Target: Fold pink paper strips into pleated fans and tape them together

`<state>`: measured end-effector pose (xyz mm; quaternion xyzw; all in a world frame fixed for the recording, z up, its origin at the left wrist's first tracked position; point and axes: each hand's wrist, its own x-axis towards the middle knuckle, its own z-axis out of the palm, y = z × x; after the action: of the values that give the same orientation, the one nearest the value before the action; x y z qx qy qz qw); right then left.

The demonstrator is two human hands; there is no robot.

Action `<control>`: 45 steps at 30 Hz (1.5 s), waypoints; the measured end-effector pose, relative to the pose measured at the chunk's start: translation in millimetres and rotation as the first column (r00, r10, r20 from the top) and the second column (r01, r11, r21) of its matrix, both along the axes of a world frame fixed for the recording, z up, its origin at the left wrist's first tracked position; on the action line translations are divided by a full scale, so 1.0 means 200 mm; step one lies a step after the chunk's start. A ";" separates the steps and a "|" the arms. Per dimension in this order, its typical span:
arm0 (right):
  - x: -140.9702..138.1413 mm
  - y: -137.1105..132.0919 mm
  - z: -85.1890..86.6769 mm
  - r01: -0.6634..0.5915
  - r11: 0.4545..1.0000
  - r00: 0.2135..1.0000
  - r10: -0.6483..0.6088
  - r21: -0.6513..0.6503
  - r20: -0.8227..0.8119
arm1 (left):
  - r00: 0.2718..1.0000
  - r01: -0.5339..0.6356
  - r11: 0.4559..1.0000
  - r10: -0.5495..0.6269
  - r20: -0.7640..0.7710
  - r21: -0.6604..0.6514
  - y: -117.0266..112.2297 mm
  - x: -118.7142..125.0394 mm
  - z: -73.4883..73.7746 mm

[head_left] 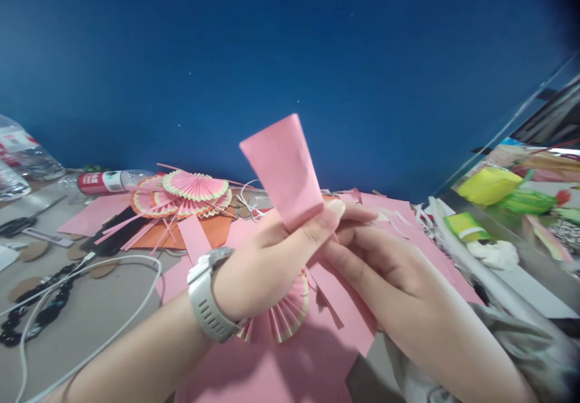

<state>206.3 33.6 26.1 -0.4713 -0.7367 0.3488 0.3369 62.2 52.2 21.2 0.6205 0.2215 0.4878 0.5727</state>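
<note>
A folded strip of pink paper (286,170) stands up from my left hand (272,255), tilted to the left. My left thumb presses on its lower end; a watch with a pale band (211,294) is on that wrist. My right hand (380,264) touches the left fingertips, its thumb and fingers closed at the bottom of the same paper, where the grip is partly hidden. Below the hands lies a pleated pink paper fan (283,315) with pale edges, half covered by my left hand. Pink sheets (267,373) spread under it.
More pleated fans (194,185) lie at the back left over orange paper (181,234). A white cable (154,276) loops across the left side beside a black beaded string (52,312). Water bottles (27,149) stand far left. Colourful packets (489,185) fill the right, and a blue panel (290,46) rises behind.
</note>
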 end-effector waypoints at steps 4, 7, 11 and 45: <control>0.00 0.01 0.01 -0.006 1.000 0.998 0.006 0.001 0.056 | 0.991 -0.115 0.989 0.120 0.054 -0.094 0.01 -0.01 -0.01; 0.00 0.03 0.02 -0.022 1.000 0.998 0.021 0.018 0.067 | 0.989 -0.113 0.976 0.129 0.074 -0.183 0.00 -0.02 0.00; -0.01 0.04 0.02 -0.053 0.997 0.997 0.050 0.053 0.054 | 0.985 -0.078 0.952 0.119 0.124 -0.296 -0.02 -0.02 0.02; -0.01 0.00 0.04 -0.070 0.996 0.996 0.072 -0.057 0.046 | 0.979 -0.113 0.930 0.163 0.119 -0.350 -0.07 -0.03 0.09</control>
<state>204.5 33.6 33.4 -0.4623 -0.7509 0.3693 0.2932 56.4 38.3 38.2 0.4574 0.3033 0.5252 0.6503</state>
